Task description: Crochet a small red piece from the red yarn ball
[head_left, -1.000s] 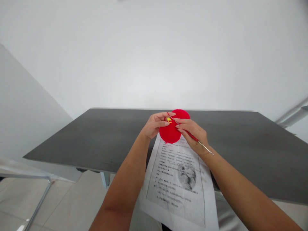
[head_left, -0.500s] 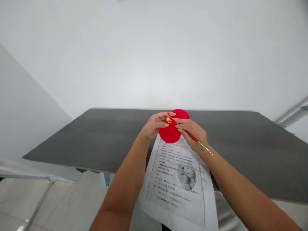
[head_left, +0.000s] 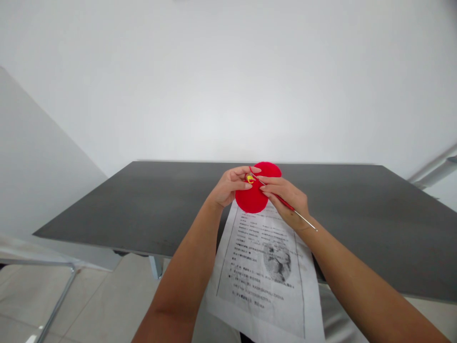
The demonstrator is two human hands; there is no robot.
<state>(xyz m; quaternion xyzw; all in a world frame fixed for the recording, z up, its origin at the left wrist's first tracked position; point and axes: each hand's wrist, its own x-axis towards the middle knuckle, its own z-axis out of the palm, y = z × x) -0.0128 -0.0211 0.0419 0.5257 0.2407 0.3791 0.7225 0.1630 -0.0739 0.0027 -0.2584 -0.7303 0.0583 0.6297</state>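
Note:
My left hand is closed on the upper left edge of a round red crochet piece, with a strand of red yarn at its raised index finger. A small yellow stitch marker hangs on the piece between my hands. My right hand grips a crochet hook with a red handle and metal ends. The hook's tip meets the work near my left fingertips. Behind the piece lies a second red round, perhaps a yarn ball, partly covered by my fingers.
A printed sheet with text and a dark round picture hangs over the near edge of the dark table. A white wall rises behind the table. Metal tubing stands at the lower left.
The red crochet piece has shifted very slightly left and the yellow marker has turned a little. The hook's rear end sits slightly lower and further right. Both hands keep their grip.

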